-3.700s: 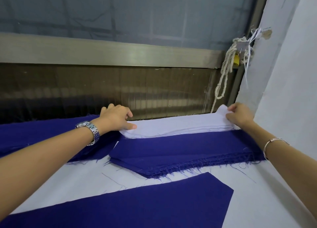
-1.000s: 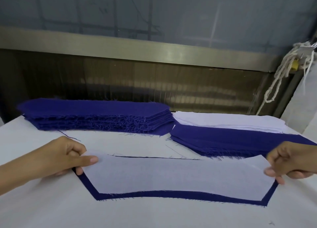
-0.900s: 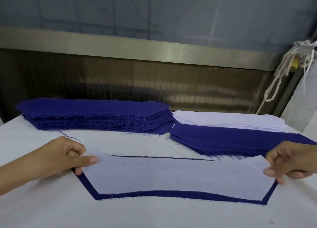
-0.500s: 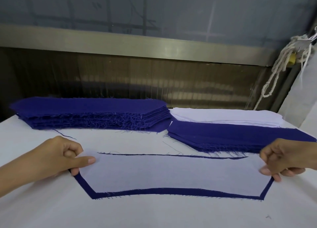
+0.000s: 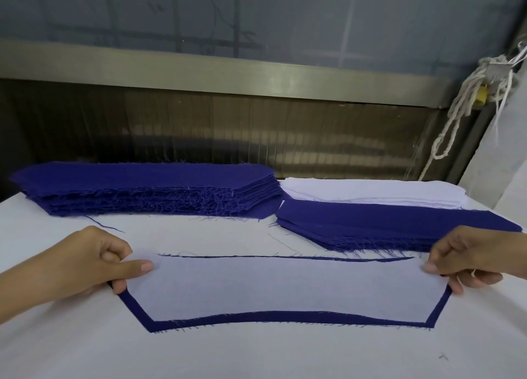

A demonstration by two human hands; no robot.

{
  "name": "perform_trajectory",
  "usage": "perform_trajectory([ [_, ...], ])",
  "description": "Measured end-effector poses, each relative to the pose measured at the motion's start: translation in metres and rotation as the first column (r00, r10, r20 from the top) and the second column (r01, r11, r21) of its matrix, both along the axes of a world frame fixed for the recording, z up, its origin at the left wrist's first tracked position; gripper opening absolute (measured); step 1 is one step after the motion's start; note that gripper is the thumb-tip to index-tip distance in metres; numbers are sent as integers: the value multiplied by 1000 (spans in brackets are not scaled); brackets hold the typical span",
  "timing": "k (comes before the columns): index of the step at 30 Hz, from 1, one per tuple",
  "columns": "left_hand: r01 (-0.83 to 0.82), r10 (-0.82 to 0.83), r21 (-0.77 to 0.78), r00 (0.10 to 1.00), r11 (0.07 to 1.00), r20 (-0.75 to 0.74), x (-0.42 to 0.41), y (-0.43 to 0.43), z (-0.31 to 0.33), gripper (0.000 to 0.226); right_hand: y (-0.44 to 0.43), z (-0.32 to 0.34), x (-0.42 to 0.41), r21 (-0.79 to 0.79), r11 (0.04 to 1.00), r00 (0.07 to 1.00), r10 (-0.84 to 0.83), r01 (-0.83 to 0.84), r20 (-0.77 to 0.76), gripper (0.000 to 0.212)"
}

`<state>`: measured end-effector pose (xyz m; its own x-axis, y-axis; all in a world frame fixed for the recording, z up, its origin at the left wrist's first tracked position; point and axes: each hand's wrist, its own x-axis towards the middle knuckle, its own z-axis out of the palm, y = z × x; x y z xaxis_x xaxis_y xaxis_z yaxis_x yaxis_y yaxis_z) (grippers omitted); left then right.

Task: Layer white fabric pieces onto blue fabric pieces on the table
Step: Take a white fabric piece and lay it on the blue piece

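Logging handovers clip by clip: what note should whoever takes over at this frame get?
Left hand: grip pinches the left end of the flat white fabric piece. Right hand: grip pinches its right end.
The white piece lies over a single dark blue fabric piece on the white table; blue shows round its edges.
Behind: tall stack of dark blue fabric pieces left, lower blue stack right with a pile of white fabric pieces on it.
Done: this pair overlaid. Left: square it, release, repeat.
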<state>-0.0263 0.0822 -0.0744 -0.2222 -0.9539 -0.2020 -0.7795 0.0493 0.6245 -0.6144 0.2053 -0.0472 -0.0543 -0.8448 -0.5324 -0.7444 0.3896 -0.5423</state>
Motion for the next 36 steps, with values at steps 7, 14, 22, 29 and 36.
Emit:
perform_trajectory([
  [7, 22, -22, -8, 1000, 1000, 13, -2, 1, 1, 84, -1, -1, 2, 19, 999, 998, -30, 31, -57, 64],
  [14, 92, -57, -144, 972, 985, 230, 9, 0, 2, 64, -2, -1, 6, 27, 998, 988, -48, 52, -145, 66],
  [22, 25, -3, -77, 961, 997, 278, 28, -12, 8, 77, -1, 4, 10, 30, 996, 981, -74, 81, -182, 57],
  [29, -6, 42, -128, 958, 992, 284, 33, -15, 9, 72, 3, 5, 15, -2, 995, 970, -101, 103, -220, 60],
  [36, 83, -45, -766, 996, 638, 71, 3, -17, 6, 32, 2, 25, 12, -277, 878, 898, -430, 390, -97, 56],
])
